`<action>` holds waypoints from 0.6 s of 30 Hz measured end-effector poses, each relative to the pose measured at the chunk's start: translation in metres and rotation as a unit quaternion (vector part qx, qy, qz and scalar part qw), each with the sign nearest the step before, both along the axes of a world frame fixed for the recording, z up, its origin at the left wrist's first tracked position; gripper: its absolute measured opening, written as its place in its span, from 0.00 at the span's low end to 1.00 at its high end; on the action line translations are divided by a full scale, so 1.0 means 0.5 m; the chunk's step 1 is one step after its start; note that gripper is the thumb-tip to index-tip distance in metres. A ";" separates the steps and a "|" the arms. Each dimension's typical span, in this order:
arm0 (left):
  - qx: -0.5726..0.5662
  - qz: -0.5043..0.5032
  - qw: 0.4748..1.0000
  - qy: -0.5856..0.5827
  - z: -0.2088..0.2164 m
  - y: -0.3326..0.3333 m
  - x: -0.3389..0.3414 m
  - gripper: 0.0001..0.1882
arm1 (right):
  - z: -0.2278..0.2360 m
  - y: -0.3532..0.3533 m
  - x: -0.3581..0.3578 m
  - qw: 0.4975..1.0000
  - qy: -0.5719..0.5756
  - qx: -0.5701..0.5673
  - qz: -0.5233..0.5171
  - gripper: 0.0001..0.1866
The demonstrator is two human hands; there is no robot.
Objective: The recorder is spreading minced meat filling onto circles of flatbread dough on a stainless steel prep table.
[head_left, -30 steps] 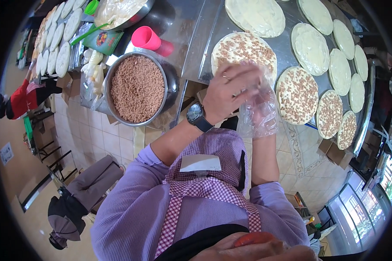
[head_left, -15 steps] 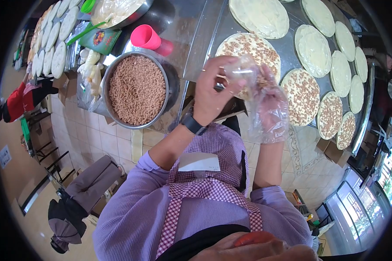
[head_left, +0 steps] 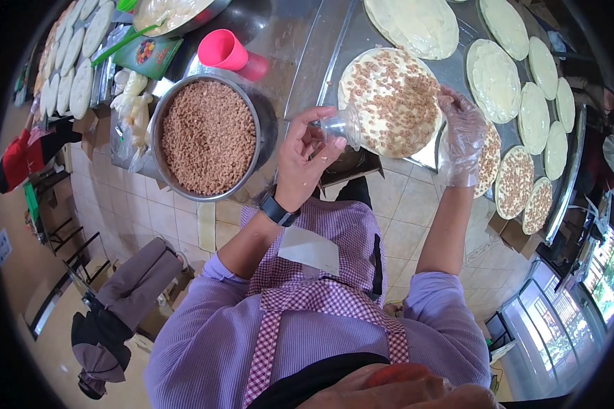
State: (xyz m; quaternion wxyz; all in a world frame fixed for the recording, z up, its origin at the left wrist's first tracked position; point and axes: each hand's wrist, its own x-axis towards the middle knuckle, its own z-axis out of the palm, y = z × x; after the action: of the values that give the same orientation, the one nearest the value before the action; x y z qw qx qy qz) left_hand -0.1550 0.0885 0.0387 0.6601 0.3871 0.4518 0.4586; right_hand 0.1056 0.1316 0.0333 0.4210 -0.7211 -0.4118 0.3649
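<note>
My left hand [head_left: 308, 158] is closed around a small clear plastic cup [head_left: 343, 128], tipped with its mouth toward a round, cream-covered base [head_left: 390, 144]. Light brown crumbs [head_left: 396, 95] lie over that base, thicker on its right side. My right hand [head_left: 465, 140], in a clear plastic glove, is at the base's right edge, its bent fingers touching the crumbs and nothing seen held in them. A large metal pot [head_left: 158, 153] of the same brown crumbs stands to the left of my left hand.
Beyond lie several cream-covered rounds [head_left: 496, 80] on a metal tray, and crumb-topped ones [head_left: 514, 181] at its near edge. A pink cup [head_left: 222, 50] stands behind the pot, near a bowl of cream [head_left: 174, 12] and a green packet [head_left: 155, 57]. A person [head_left: 102, 341] is at lower left.
My hands have moved apart. The left hand drew left with the cup, now fully visible; the gloved right hand went right to the base's edge. More crumbs lie on the base.
</note>
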 end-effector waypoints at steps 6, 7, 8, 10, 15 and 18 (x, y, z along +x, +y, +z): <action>-0.006 0.007 1.000 -0.026 -0.005 -0.007 -0.009 0.23 | 0.006 0.054 -0.027 0.999 0.020 0.037 0.020 0.12; 0.000 0.012 1.000 -0.024 -0.005 -0.009 -0.011 0.23 | 0.012 0.062 -0.035 0.994 -0.106 0.021 0.035 0.11; 0.006 0.016 1.000 -0.022 -0.005 -0.010 -0.013 0.23 | 0.004 0.070 -0.031 0.993 -0.106 0.021 0.037 0.11; 0.004 0.017 1.000 -0.025 -0.006 -0.012 -0.017 0.23 | -0.012 0.086 -0.019 0.953 -0.281 0.042 0.103 0.10; -0.005 0.026 0.999 -0.025 -0.010 -0.020 -0.031 0.23 | -0.032 0.080 -0.046 0.977 -0.140 0.095 0.130 0.10; 0.001 0.031 0.999 -0.024 -0.013 -0.024 -0.039 0.23 | -0.020 0.068 -0.075 0.975 -0.126 0.091 0.158 0.09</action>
State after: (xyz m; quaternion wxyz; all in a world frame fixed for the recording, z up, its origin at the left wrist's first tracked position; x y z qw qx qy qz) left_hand -0.1748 0.0765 0.0322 0.6559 0.3627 0.4468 0.4884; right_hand 0.0682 0.1658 0.0233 0.3667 -0.6458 -0.6018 0.2938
